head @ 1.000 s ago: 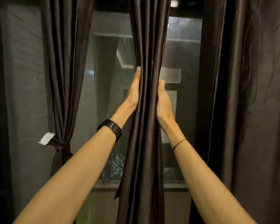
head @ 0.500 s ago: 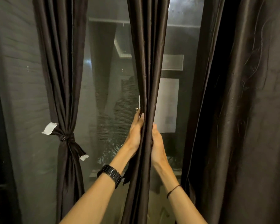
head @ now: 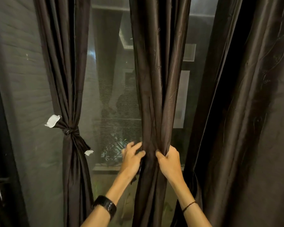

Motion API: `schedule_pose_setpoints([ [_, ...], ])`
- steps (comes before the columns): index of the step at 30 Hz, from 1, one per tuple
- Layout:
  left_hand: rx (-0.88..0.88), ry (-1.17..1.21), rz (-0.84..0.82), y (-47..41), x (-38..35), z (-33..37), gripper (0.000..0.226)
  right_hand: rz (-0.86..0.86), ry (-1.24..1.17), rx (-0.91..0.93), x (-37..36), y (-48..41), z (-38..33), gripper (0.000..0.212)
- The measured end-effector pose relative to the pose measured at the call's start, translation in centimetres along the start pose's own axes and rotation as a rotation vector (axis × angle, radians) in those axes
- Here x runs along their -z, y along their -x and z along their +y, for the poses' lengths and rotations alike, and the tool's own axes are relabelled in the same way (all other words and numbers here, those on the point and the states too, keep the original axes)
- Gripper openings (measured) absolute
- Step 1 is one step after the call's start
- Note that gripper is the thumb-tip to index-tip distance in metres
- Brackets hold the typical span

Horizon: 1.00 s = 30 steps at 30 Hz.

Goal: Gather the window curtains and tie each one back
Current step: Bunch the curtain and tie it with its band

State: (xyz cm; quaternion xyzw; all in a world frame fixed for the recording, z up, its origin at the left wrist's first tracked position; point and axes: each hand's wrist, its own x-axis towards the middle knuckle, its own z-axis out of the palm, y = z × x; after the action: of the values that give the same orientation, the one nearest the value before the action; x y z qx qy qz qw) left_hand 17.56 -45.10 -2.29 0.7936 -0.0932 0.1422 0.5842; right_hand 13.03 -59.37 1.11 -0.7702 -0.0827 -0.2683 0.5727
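I find no word, number or brand I can read. The white tabs (head: 52, 121) by the knot of the tied curtain (head: 69, 79) look blank.

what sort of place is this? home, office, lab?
Probably a room in a home, at a tall window after dark. Cues: the left curtain tied back, the middle curtain gripped by the right hand, and window glass showing foliage outside.

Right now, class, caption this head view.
Right hand grips the gathered middle curtain, left hand touches it; left curtain already tied.
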Motion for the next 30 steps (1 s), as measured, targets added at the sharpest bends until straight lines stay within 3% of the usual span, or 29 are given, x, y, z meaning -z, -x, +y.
schedule_pose_setpoints([
  [2, -0.037, -0.246, 0.280, 1.7, -0.5, -1.2, 0.039, 0.014, 0.028, 0.051, 0.1, 0.1, 0.7, 0.040],
  [4, 0.005, -0.123, 0.402, 3.2, -1.1, -1.7, 0.037, 0.039, 0.045, 0.079, -0.2, 0.0, 1.0, 0.039],
  [7, 0.141, 0.022, 0.345, 3.5, -2.1, -2.9, 0.026, 0.052, 0.063, 0.096, -0.4, -0.2, 1.4, 0.041],
  [11, 0.085, 0.260, 0.209, 3.1, -2.5, -3.2, 0.014, 0.052, 0.010, 0.105, -0.6, 0.1, 1.2, 0.042],
  [12, 0.063, 0.399, 0.114, 3.1, -2.5, -3.1, 0.019, 0.038, 0.005, 0.104, -0.8, 0.2, 1.1, 0.038],
  [14, 0.022, 0.631, -0.099, 3.1, -2.6, -3.3, 0.052, -0.069, -0.045, 0.045, -0.9, 0.3, 1.2, 0.021],
  [15, 0.020, 0.630, -0.154, 3.1, -2.6, -3.3, 0.073, -0.190, -0.154, -0.019, -0.8, 0.4, 1.4, 0.016],
  [17, -0.010, 0.544, -0.148, 3.0, -2.4, -3.4, 0.090, -0.439, -0.469, -0.213, 0.4, 0.5, 1.8, 0.037],
  [18, -0.036, 0.509, -0.115, 2.7, -2.2, -3.6, 0.087, -0.498, -0.640, -0.311, 1.2, 0.4, 2.1, 0.044],
  [20, -0.074, 0.415, -0.040, 2.4, -1.6, -3.6, 0.068, -0.447, -0.865, -0.385, 2.6, -0.5, 2.4, 0.036],
  [23, -0.076, 0.229, 0.055, 2.2, -1.2, -3.4, 0.043, -0.180, -0.826, -0.394, 2.9, -2.7, 2.1, 0.029],
  [25, -0.086, 0.216, 0.018, 2.3, -1.3, -2.5, 0.038, -0.155, -0.767, -0.392, 1.5, -3.6, 2.0, 0.031],
  [28, -0.065, 0.273, -0.124, 3.0, -1.7, -1.4, 0.057, -0.181, -0.625, -0.369, -1.0, -2.7, 2.1, 0.037],
  [30, -0.029, 0.303, -0.173, 3.5, -1.9, -1.5, 0.071, -0.237, -0.691, -0.437, -1.7, -1.6, 1.9, 0.063],
])
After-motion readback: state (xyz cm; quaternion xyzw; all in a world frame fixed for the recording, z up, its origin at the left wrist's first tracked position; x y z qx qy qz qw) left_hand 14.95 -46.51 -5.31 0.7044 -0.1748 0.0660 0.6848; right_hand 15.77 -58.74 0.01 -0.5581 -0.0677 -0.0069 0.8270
